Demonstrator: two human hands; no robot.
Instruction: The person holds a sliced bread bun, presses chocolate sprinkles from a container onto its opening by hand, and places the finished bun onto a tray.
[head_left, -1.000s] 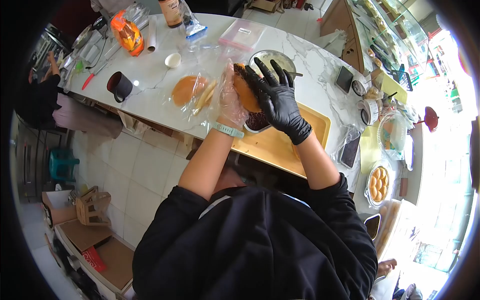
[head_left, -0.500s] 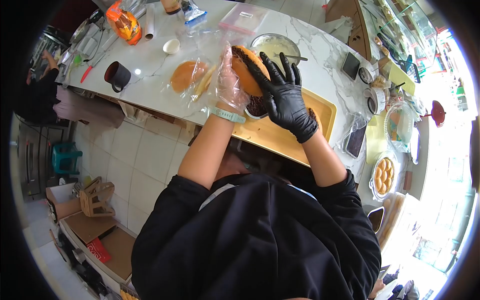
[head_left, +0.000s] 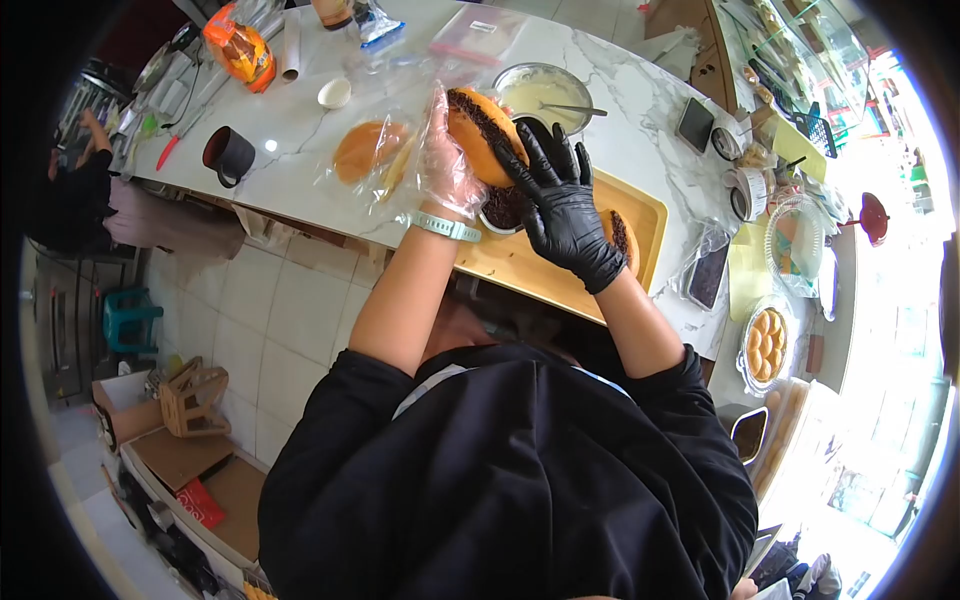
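Note:
My left hand [head_left: 447, 172], in a clear plastic glove, grips a split bun [head_left: 487, 137] whose slit is lined with dark chocolate sprinkles. On my right hand [head_left: 565, 215] is a black glove; its fingers are spread, and the index finger touches the sprinkled side of the bun. Right under the bun stands a bowl of chocolate sprinkles [head_left: 503, 210], partly hidden by both hands. A second bun with sprinkles [head_left: 620, 240] lies on the yellow tray [head_left: 645, 215], half behind my right wrist.
Behind the hands is a metal bowl of pale cream [head_left: 525, 97] with a spoon [head_left: 575, 108] in it. Plain bread [head_left: 370, 152] in clear plastic lies to the left, near a dark mug [head_left: 230, 155]. Phones [head_left: 696, 125] are on the right. Another person [head_left: 85, 205] stands far left.
The bun has turned in my left hand, so its sprinkled slit now faces up more. My right hand has shifted slightly down, its fingers still spread. The camera view has shifted a little.

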